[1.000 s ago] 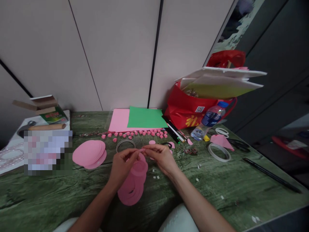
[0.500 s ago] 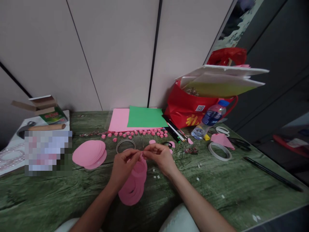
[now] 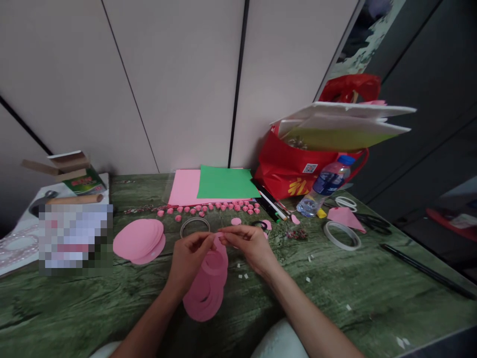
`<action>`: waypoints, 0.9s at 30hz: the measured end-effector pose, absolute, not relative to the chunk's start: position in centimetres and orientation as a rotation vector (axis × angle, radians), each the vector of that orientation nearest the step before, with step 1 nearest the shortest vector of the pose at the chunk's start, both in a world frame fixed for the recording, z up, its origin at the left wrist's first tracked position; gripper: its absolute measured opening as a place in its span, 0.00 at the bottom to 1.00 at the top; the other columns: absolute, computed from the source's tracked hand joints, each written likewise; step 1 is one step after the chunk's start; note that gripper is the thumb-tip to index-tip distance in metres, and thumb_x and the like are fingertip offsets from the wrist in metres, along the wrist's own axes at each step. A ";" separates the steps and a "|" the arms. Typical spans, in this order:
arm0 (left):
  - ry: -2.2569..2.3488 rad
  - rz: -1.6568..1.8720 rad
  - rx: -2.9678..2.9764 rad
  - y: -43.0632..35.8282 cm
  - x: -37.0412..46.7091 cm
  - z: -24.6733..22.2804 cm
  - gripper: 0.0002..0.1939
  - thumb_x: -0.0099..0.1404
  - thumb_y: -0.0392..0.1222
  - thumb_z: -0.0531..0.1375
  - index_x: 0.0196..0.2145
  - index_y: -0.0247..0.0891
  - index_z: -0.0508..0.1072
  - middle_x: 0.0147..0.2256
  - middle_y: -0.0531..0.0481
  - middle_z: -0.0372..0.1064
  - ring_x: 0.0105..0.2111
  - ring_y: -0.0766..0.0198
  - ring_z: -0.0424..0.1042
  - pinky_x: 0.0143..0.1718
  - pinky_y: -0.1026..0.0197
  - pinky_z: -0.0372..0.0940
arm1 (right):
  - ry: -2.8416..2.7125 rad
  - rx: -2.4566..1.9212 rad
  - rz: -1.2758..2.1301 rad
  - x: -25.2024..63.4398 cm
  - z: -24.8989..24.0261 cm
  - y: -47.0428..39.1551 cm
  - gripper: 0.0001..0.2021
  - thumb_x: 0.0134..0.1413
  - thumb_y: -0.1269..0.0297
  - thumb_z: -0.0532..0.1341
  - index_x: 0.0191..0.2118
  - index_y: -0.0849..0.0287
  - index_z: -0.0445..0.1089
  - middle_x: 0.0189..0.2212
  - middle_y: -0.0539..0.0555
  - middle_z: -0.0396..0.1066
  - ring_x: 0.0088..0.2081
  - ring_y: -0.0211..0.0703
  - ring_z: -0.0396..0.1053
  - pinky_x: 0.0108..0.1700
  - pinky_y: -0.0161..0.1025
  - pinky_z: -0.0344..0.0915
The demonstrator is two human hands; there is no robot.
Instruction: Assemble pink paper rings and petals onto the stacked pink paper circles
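While the left hand [image 3: 190, 256] and the right hand [image 3: 253, 246] pinch a small pink paper piece [image 3: 220, 234] between their fingertips over the middle of the table [image 3: 137, 303], pink paper rings [image 3: 203, 311] lie below, toward the front edge; paper flowers [image 3: 224, 206] line up before a green sheet [image 3: 227, 183] near the back edge.

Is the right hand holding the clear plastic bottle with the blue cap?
No, the right hand pinches a small pink paper piece together with the left hand, well apart from the bottle.
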State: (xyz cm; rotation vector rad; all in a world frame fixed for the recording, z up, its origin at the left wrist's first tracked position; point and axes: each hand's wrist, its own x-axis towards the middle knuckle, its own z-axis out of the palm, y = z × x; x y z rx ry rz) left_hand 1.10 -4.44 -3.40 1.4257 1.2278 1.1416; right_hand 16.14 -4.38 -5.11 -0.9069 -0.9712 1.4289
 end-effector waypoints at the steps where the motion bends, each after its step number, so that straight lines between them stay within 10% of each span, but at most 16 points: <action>1: 1.226 1.142 1.428 -4.5 1.1 -3.4 0.09 0.53 0.43 0.59 0.26 0.34 0.75 0.21 0.52 0.70 0.24 0.66 0.67 0.27 0.66 0.63 | -0.970 -0.903 1.425 16.1 -5.1 -4.4 0.10 0.38 0.63 0.67 0.31 0.61 0.75 0.25 0.53 0.75 0.27 0.39 0.72 0.36 0.37 0.68; 16: 1.174 1.081 1.541 -4.6 1.2 -3.6 0.10 0.55 0.44 0.58 0.25 0.35 0.74 0.20 0.53 0.67 0.23 0.67 0.65 0.26 0.66 0.61 | -0.972 -0.935 1.311 15.8 -4.9 -4.4 0.06 0.32 0.66 0.69 0.21 0.60 0.72 0.16 0.48 0.71 0.19 0.33 0.66 0.24 0.31 0.64; 27: 1.222 1.128 1.450 -4.6 1.1 -3.0 0.11 0.54 0.45 0.58 0.25 0.35 0.74 0.19 0.53 0.67 0.23 0.66 0.66 0.27 0.66 0.60 | -1.003 -0.954 1.352 16.0 -5.0 -4.6 0.10 0.38 0.62 0.66 0.31 0.59 0.75 0.26 0.54 0.75 0.28 0.40 0.71 0.35 0.38 0.67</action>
